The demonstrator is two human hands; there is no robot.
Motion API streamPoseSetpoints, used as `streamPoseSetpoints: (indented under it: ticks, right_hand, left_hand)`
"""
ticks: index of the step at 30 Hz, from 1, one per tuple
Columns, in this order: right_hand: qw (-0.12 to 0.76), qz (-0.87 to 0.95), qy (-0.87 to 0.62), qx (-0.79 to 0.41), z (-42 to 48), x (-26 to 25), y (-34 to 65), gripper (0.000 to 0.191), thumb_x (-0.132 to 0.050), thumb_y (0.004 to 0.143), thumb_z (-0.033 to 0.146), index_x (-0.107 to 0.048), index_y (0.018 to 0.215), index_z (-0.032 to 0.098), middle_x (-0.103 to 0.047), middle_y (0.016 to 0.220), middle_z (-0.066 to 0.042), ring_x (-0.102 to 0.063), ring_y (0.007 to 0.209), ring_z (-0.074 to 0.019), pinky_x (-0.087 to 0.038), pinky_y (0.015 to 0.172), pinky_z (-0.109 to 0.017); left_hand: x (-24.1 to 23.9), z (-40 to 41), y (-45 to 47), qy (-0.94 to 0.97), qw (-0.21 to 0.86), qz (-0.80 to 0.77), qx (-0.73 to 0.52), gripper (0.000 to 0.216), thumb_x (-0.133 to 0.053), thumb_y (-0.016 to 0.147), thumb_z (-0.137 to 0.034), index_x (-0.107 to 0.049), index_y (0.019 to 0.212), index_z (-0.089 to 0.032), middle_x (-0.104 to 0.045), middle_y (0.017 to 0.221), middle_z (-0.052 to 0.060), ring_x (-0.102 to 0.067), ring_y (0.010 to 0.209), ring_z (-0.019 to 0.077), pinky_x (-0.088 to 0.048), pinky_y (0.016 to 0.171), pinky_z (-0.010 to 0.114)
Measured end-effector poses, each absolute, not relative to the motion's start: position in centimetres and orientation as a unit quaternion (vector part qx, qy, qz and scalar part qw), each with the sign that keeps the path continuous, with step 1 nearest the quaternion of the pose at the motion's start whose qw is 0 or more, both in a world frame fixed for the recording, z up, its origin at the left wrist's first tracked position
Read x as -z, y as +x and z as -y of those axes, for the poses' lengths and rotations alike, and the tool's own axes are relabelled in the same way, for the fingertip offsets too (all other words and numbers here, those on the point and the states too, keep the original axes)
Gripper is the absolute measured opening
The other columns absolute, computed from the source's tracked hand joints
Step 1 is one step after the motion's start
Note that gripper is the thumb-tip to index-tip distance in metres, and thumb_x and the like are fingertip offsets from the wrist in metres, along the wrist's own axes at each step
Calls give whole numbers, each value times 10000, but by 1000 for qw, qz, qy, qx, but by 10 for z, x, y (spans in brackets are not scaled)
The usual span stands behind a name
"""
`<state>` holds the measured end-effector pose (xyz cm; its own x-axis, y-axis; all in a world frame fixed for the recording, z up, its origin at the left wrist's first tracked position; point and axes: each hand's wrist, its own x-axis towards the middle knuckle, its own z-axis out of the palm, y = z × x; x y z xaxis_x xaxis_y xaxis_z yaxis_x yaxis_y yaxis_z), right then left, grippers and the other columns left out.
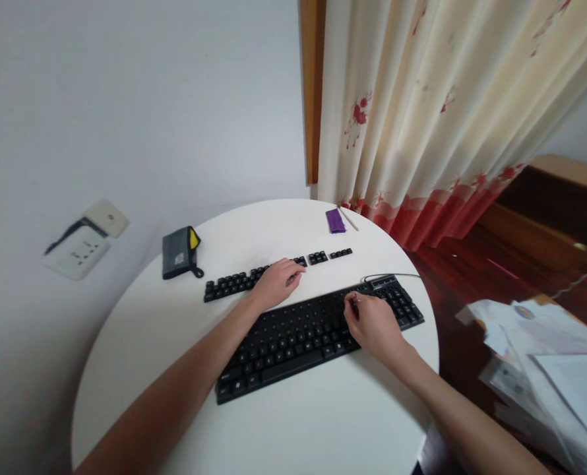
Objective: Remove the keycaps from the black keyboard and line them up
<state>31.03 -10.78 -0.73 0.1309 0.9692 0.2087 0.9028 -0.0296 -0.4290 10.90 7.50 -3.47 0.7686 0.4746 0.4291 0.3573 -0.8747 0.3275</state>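
A black keyboard (298, 336) lies slanted on the round white table (274, 422). Behind it a row of loose black keycaps (229, 285) runs to the right, ending in two small groups (340, 253). My left hand (276, 284) rests on that row with its fingers curled over the keycaps near the middle. My right hand (372, 324) sits on the keyboard's upper right part, fingers pinched on a small thin tool whose tip touches a key.
A dark grey pouch (179, 253) with a yellow corner lies at the table's back left. A purple item (335, 221) and a thin stick (349, 219) lie near the curtain (422, 119). Papers (545, 356) pile up at right. A wall socket (78, 251) is at left.
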Motion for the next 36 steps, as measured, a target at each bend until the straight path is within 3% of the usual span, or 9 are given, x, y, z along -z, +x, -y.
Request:
streamPoseSetpoints:
  ticks: [3, 8, 16, 27, 36]
  right_hand:
    - [251, 654, -706, -109, 105, 6, 320, 229, -449, 935, 245, -650, 842, 188, -685, 671, -76, -643, 602, -223, -384, 583, -295]
    - [347, 614, -667, -242, 104, 9, 335, 247, -441, 950, 311, -623, 827, 197, -648, 650, -21, -607, 585, -192, -425, 592, -288]
    - [404, 545, -635, -370, 102, 26, 341, 249, -477, 938, 380, -608, 868, 180, -617, 617, 5, -571, 498, -151, -414, 497, -264]
    - [484, 480, -619, -389, 103, 25, 351, 268, -535, 912, 421, -589, 842, 168, -628, 591, -4, -528, 456, -126, -382, 458, -244]
    - [503, 528, -609, -312, 79, -25, 326, 235, -551, 917, 402, -613, 879, 178, -656, 617, -5, -555, 490, -124, -377, 455, -223]
  left_hand:
    - [34, -74, 108, 934, 111, -221, -257, 210, -478, 944, -193, -673, 1021, -192, -690, 933, 71, -606, 905, 211, -515, 837, 373]
    - [33, -72, 107, 937, 106, -217, -251, 197, -478, 948, -179, -664, 1016, -174, -685, 936, 74, -595, 902, 210, -509, 840, 367]
    - [33, -71, 107, 939, 106, -224, -240, 203, -470, 960, -191, -662, 1024, -181, -687, 956, 71, -600, 931, 207, -500, 866, 357]
    - [35, -72, 107, 938, 104, -212, -252, 191, -490, 943, -163, -666, 1019, -168, -687, 922, 69, -602, 894, 200, -503, 845, 349]
    - [29, -68, 109, 933, 138, -183, -279, 201, -484, 977, -229, -666, 1026, -159, -683, 905, 71, -602, 866, 190, -495, 816, 336]
